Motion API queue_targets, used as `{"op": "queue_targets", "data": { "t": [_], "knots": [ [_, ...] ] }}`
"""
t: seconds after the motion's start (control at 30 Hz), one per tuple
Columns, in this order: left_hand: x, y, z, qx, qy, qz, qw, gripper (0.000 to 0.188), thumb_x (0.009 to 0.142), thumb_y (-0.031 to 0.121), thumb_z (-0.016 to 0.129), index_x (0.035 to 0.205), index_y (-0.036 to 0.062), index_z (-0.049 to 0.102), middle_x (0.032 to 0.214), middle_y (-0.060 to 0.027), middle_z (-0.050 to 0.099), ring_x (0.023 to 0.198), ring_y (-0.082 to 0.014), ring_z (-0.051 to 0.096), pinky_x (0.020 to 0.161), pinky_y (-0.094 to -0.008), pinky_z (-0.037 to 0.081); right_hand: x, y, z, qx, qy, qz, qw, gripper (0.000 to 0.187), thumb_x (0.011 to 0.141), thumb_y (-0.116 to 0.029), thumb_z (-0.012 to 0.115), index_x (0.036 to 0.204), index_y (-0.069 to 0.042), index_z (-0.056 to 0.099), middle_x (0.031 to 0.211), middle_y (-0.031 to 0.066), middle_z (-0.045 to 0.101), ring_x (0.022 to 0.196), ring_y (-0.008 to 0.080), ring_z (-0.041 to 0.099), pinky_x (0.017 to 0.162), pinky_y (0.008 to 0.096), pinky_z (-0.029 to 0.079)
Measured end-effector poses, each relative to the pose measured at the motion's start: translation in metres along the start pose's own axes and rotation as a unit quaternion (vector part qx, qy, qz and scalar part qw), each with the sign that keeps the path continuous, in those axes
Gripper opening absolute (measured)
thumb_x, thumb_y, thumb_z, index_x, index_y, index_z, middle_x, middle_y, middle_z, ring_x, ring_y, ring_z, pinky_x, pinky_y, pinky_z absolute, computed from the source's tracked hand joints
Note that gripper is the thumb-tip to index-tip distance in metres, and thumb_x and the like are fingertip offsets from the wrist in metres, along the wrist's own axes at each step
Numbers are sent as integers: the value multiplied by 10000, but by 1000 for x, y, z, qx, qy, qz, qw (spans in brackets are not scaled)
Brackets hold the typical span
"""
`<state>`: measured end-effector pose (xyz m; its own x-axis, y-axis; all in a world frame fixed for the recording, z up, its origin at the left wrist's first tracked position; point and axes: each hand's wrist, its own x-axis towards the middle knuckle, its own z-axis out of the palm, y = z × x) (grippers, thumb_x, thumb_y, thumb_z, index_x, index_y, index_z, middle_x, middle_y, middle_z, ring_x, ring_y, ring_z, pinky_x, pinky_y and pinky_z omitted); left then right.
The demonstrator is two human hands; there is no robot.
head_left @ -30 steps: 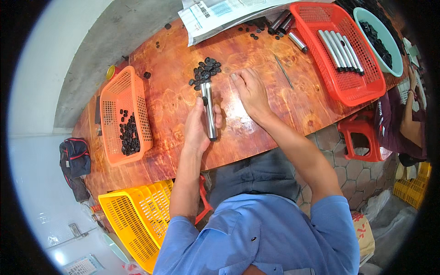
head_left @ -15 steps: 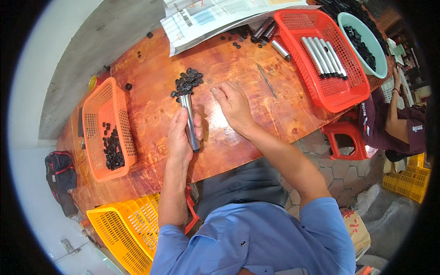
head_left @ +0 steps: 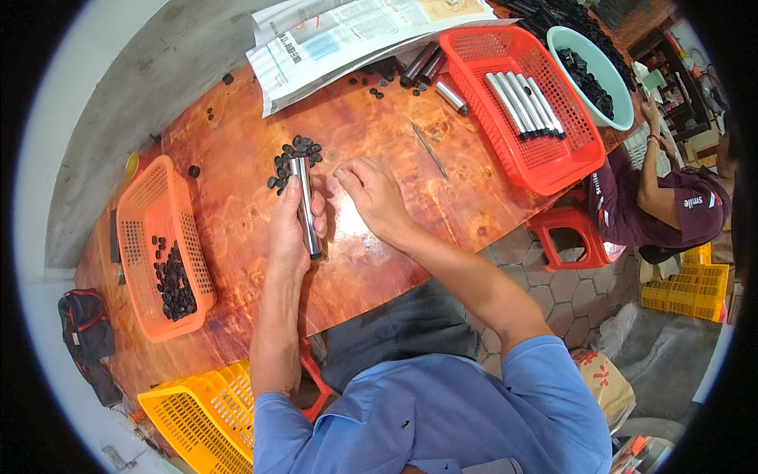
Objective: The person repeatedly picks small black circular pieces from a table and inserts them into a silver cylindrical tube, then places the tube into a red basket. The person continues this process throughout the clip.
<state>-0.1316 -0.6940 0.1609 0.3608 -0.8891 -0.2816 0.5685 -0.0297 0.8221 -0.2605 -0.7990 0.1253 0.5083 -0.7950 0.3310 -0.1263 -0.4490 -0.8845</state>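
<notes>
My left hand [head_left: 290, 225] is wrapped round a shiny silver metal tube [head_left: 305, 207], held at a slant over the table. A black end shows at the tube's near tip. Just past its far end lies a loose pile of small black caps [head_left: 302, 148]. To the right of the tube, apart from it, is my right hand [head_left: 371, 197], with thumb and fingers curled together. Whatever those fingers may hold is hidden.
An orange basket [head_left: 207, 286] with black caps stands left. At the right are a red basket [head_left: 580, 162] holding several silver tubes and a pale green basin [head_left: 626, 101] of black parts. A thin pointed tool [head_left: 430, 152], newspaper [head_left: 339, 43] and a seated co-worker [head_left: 659, 193] are also around.
The whole view has shifted, so the table and baskets sit farther left in it. My left hand still grips the tube; my right hand stays curled beside it.
</notes>
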Motion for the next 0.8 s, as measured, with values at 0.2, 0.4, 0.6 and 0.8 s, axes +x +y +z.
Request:
{"op": "queue_targets", "data": {
  "t": [0.2,0.4,0.6,0.8],
  "knots": [
    [3,-8,5,-56,-15,10,998,416,1096,430,446,1181,35,543,773,-28,582,590,-139,539,502,-289,457,0,1,0,-10,-7,5,1000,287,992,-267,568,881,-7,620,861,175,609,903,372,579,831,464,435],
    [-4,-7,-7,-28,-40,51,998,377,1094,401,470,1161,36,534,747,-24,547,589,-124,542,479,-266,441,-1,-2,0,-16,-19,15,1000,286,990,-275,574,915,-7,643,892,178,633,918,374,591,845,453,438],
    [-4,-12,1,-86,-43,24,995,399,1097,384,464,1252,26,546,796,-47,585,616,-149,568,527,-281,471,-1,-4,1,-7,-27,27,999,282,991,-266,569,924,-4,650,897,176,641,902,369,599,848,449,438],
    [-5,-15,-9,-128,-62,9,990,447,1106,425,409,1234,19,545,772,-40,562,593,-136,551,513,-282,457,-2,-7,-1,-18,-30,21,999,254,991,-243,573,942,-6,649,901,168,643,901,359,601,839,435,439]
  ]
}}
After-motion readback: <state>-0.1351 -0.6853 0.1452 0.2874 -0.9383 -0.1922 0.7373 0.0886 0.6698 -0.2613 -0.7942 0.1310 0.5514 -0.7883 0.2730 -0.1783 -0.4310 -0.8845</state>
